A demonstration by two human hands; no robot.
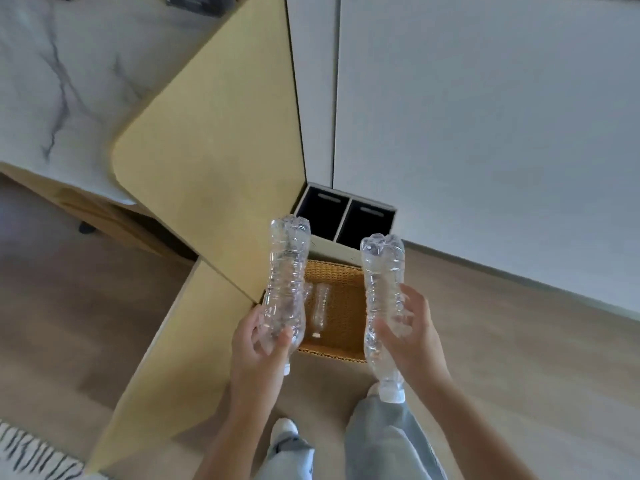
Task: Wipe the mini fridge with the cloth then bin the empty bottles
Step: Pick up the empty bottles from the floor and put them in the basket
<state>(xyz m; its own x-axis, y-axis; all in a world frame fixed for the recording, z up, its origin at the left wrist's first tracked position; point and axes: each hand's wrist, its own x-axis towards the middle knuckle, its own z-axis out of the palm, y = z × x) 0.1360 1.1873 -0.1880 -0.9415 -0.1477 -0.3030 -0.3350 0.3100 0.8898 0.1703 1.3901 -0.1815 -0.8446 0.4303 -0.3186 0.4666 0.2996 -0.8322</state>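
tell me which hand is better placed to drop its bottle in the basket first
Left, probably. The left hand holds its bottle overlapping the wicker basket, where one bottle already lies. The right hand and its bottle sit at the basket's right edge.

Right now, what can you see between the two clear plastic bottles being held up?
In the head view, a woven brown basket on the floor, with an empty clear bottle lying inside it.

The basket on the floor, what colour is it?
Golden-brown woven wicker basket, seen in the head view.
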